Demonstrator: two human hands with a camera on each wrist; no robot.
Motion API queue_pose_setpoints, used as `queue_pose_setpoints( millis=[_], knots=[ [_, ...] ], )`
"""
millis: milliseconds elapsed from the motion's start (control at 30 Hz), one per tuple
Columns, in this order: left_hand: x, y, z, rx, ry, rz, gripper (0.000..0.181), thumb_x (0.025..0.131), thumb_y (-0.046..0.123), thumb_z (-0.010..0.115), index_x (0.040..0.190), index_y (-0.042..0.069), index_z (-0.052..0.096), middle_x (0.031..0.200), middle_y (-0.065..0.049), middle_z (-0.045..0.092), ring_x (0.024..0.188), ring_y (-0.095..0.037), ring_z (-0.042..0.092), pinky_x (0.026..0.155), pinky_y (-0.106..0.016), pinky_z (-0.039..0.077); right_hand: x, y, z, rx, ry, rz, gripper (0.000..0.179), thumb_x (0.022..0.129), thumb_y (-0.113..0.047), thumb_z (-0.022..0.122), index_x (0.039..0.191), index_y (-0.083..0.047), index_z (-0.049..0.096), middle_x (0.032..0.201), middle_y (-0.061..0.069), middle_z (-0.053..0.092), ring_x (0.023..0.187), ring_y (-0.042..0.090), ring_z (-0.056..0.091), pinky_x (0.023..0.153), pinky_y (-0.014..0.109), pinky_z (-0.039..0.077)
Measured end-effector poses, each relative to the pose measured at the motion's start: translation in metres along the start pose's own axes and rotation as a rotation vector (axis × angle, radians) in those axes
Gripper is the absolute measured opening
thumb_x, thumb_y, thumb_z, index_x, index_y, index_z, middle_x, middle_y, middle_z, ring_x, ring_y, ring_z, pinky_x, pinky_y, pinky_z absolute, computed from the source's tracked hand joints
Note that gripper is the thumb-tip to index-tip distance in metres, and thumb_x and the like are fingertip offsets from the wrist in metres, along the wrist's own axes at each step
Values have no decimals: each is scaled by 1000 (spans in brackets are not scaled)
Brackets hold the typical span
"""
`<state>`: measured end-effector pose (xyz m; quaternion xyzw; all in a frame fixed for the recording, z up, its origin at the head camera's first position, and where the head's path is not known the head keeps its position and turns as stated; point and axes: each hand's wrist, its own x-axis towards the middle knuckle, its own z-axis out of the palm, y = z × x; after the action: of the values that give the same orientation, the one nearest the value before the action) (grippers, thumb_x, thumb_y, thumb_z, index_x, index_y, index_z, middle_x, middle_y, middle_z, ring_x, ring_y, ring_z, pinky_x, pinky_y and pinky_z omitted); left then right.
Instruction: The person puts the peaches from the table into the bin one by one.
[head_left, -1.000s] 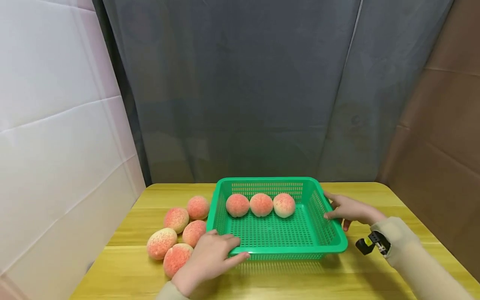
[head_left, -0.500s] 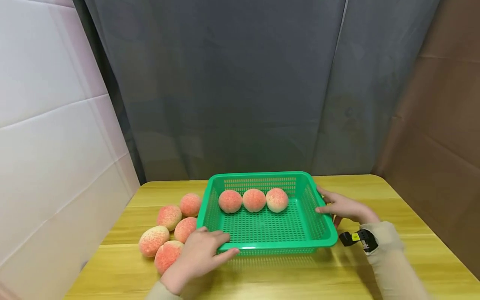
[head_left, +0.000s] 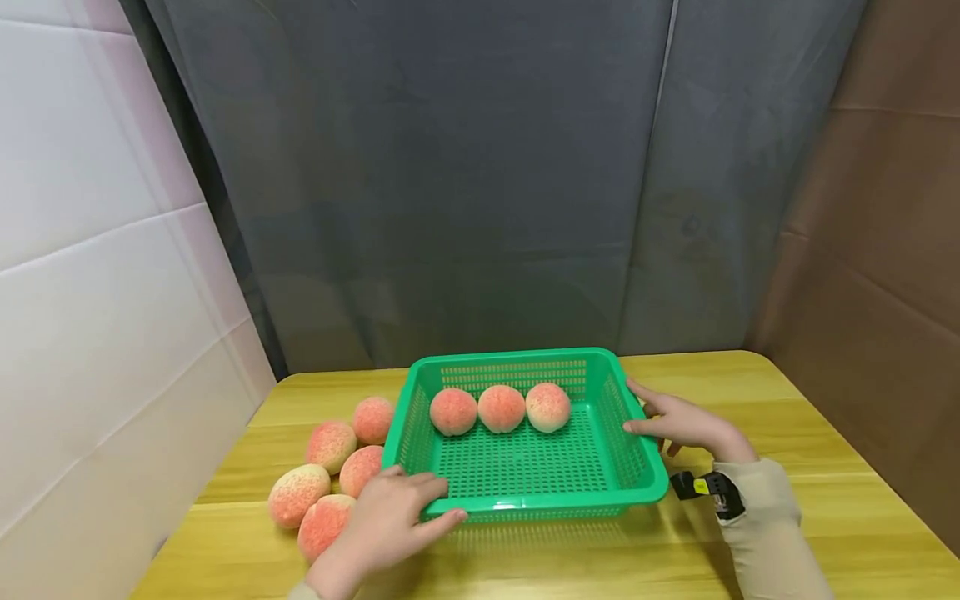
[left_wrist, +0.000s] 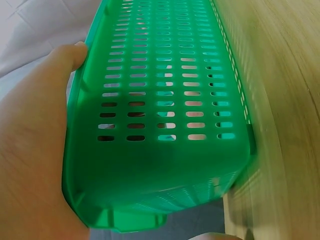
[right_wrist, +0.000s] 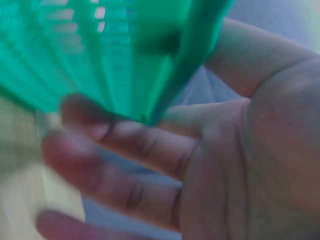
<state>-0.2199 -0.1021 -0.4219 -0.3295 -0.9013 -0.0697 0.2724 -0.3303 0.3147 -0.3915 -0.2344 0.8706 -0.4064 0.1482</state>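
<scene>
A green plastic basket (head_left: 525,502) with slotted walls stands in the middle of the wooden table in the head view. Three pink-and-yellow peaches (head_left: 502,409) sit in a row along its back wall. My left hand (head_left: 386,512) grips the front left corner, thumb along the front rim and fingers over the edge. At the right side my right hand (head_left: 686,423) holds the rim, its thumb on top and its fingers (right_wrist: 145,142) below and outside the wall. The left wrist view shows the basket's slotted wall (left_wrist: 165,165) close up, hiding most of that hand's fingers.
Several loose peaches (head_left: 298,495) lie clustered left of the basket, the nearest beside my left hand. A dark cloth (head_left: 450,183) hangs behind the table (head_left: 810,500), with a white sheet at left and a brown one at right. A black wrist camera (head_left: 708,487) sits on my right wrist.
The head view has shifted slightly, so basket, peaches and hands all appear a little further left. Both hands keep their hold on the basket, and the peaches inside stay in their row.
</scene>
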Motion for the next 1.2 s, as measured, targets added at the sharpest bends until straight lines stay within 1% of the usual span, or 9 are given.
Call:
queue_pose_setpoints(
  millis=[100, 233, 433, 533, 667, 833, 933, 1067, 1200],
  knots=[
    [-1, 0, -1, 2, -6, -10, 36, 87, 53, 64, 69, 29, 44, 66, 22, 32, 55, 2, 28, 62, -23, 26, -3, -6, 1, -162, 47, 1, 88, 93, -37, 64, 152, 2, 12, 94, 14, 62, 76, 27, 61, 64, 40, 48],
    [1, -1, -1, 4, -14, -12, 36, 86, 54, 65, 70, 28, 46, 66, 22, 35, 55, 1, 31, 62, -23, 27, -13, -17, 3, -212, 31, -49, 96, 86, -34, 73, 147, 13, 17, 118, 25, 59, 95, 27, 63, 78, 38, 49],
    [3, -3, -2, 1, -37, -15, 34, 87, 54, 63, 71, 28, 48, 67, 21, 39, 56, 1, 34, 62, -24, 27, -26, -30, 6, -147, -28, -47, 106, 76, -23, 84, 144, 19, 14, 122, 29, 55, 80, 18, 64, 73, 34, 50],
    [3, -3, -2, -4, -39, -16, 34, 88, 54, 63, 71, 28, 48, 67, 21, 40, 57, 2, 35, 63, -24, 27, -27, -31, 7, -124, -41, -13, 107, 76, -21, 84, 146, 16, 12, 122, 26, 54, 63, 15, 57, 58, 32, 46],
    [0, -1, -1, 2, -34, -18, 33, 88, 53, 62, 72, 28, 49, 68, 21, 40, 57, 2, 35, 63, -24, 28, -27, -32, 6, -105, -50, 37, 107, 77, -20, 83, 150, 10, 11, 122, 23, 53, 50, 16, 43, 46, 29, 33],
    [-2, 1, 0, 1, -18, -18, 33, 88, 53, 63, 71, 27, 49, 68, 21, 40, 56, 2, 36, 63, -24, 29, -27, -32, 7, -90, -57, 44, 108, 76, -21, 83, 151, 8, 10, 121, 22, 53, 51, 17, 43, 46, 29, 33],
    [-4, 2, 0, -7, -15, -11, 33, 88, 53, 63, 71, 28, 49, 68, 22, 39, 57, 3, 36, 62, -23, 28, -28, -29, 8, -78, -75, 9, 109, 76, -19, 84, 148, 13, 9, 119, 23, 54, 60, 15, 54, 53, 30, 43],
    [-4, 3, 0, -8, -8, -25, 34, 86, 53, 65, 71, 29, 47, 67, 22, 36, 57, 3, 34, 63, -23, 27, -27, -26, 7, -60, -83, -54, 108, 76, -17, 84, 145, 19, 9, 119, 26, 54, 81, 20, 66, 72, 33, 51],
    [2, 1, 0, -4, -10, -32, 36, 85, 54, 66, 70, 29, 46, 67, 21, 35, 56, 1, 32, 63, -24, 27, -28, -24, 3, -44, -72, -53, 107, 75, -17, 84, 146, 17, 10, 120, 27, 54, 86, 25, 66, 74, 35, 52]
  ],
)
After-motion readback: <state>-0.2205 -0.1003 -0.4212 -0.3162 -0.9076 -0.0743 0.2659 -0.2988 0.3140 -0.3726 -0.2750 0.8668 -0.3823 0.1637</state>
